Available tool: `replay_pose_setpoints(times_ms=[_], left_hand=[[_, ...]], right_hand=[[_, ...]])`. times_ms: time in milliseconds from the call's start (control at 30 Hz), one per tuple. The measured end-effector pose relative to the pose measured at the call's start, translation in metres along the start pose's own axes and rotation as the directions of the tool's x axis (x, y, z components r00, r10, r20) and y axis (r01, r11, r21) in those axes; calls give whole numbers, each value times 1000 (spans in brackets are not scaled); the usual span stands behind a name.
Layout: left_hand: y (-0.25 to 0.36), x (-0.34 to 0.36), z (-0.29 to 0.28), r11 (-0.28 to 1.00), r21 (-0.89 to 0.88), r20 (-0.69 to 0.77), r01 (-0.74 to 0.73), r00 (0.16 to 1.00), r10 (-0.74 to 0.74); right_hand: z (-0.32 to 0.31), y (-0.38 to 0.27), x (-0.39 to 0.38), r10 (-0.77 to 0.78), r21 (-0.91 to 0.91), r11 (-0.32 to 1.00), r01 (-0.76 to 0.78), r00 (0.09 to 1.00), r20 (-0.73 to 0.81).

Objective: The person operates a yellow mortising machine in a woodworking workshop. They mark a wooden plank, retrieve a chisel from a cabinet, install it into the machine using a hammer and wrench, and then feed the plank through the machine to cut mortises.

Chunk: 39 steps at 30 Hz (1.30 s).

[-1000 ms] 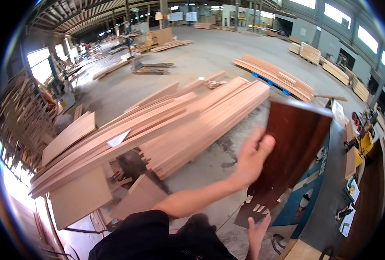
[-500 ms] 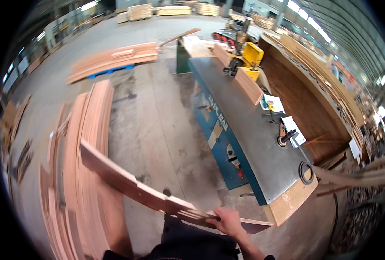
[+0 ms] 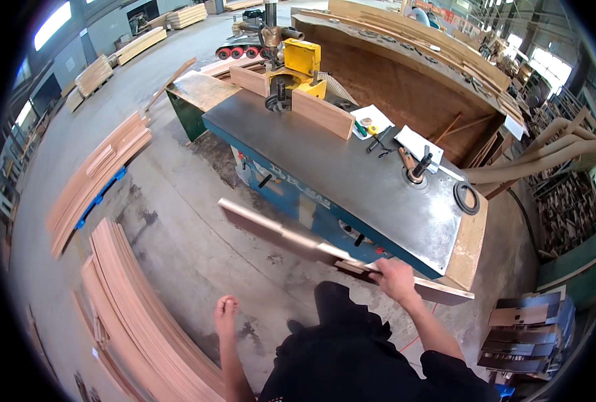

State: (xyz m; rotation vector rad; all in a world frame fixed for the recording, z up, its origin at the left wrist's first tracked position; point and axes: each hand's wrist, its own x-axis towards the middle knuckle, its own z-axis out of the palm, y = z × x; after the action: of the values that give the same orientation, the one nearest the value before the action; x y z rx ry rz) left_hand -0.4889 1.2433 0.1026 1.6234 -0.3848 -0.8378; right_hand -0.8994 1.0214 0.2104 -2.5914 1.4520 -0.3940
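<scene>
My right hand [image 3: 395, 279] grips a long wooden board [image 3: 264, 230] by its upper edge, near the right end. The board is on edge, slanting from the middle of the floor to the near right corner of the machine, and has notches along its top. It is in front of the blue side of a spindle moulder with a dark metal table [image 3: 318, 151]. My left hand [image 3: 226, 308] hangs away from the board with its fingers curled in, and nothing shows in it. Below it lies a stack of long planks [image 3: 147, 311].
On the machine table are a yellow cutter hood [image 3: 302, 57], a wooden fence board [image 3: 323, 114], papers [image 3: 418, 145], and a black ring [image 3: 466, 199]. Another plank stack [image 3: 100, 177] rests on a blue pallet at left. Dark panels [image 3: 522, 328] are stacked at the lower right.
My view has turned right. The board has come to the machine's side in my right hand. My left hand, out of sight before, now shows away from the board.
</scene>
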Motion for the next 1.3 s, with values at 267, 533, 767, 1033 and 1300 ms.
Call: replay_pose_setpoints(times_ms=[267, 533, 767, 1033, 1300], left_hand=[[-45, 134, 29, 835, 534, 260, -132, 965, -13], [16, 256, 79, 323, 925, 308, -203, 897, -318], [90, 382, 141, 406, 909, 223, -94, 933, -283], [118, 550, 184, 368, 866, 468, -339, 809, -356], [160, 744, 192, 303, 748, 651, -591, 743, -158]], right_hand=[[60, 54, 145, 211, -12, 977, -213, 975, -76], [157, 118, 368, 111, 36, 993, -108, 990, -90], [225, 107, 528, 103, 67, 994, -91, 972, -210], [238, 52, 611, 58, 197, 979, -49, 998, -35], [194, 120, 589, 731, 330, 682, -652, 626, -273]])
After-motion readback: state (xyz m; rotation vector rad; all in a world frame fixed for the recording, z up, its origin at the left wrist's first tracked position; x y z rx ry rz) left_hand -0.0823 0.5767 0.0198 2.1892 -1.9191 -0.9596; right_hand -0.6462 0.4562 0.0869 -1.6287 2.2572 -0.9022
